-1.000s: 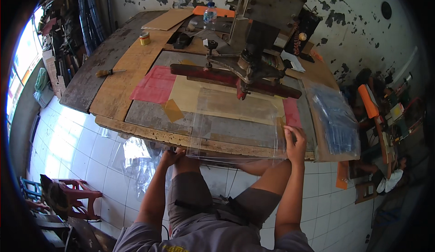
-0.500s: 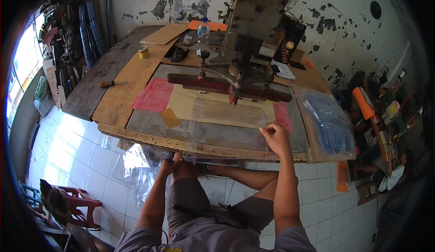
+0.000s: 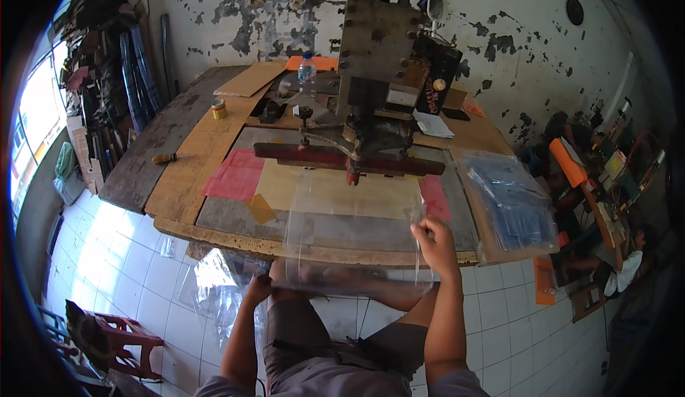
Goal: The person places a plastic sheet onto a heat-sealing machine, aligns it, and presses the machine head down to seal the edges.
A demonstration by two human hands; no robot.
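We see the clear plastic sheet now lifted off the worktable, hanging over its front edge toward the lap; a second ago it lay flatter on the bench. The right hand has slid in from the far right corner and pinches the sheet's right edge, fingers closed on it. The left hand sits below the table edge at the sheet's lower corner (grip we cannot tell). The press stands behind, and a stack of plastic bags lies to the right.
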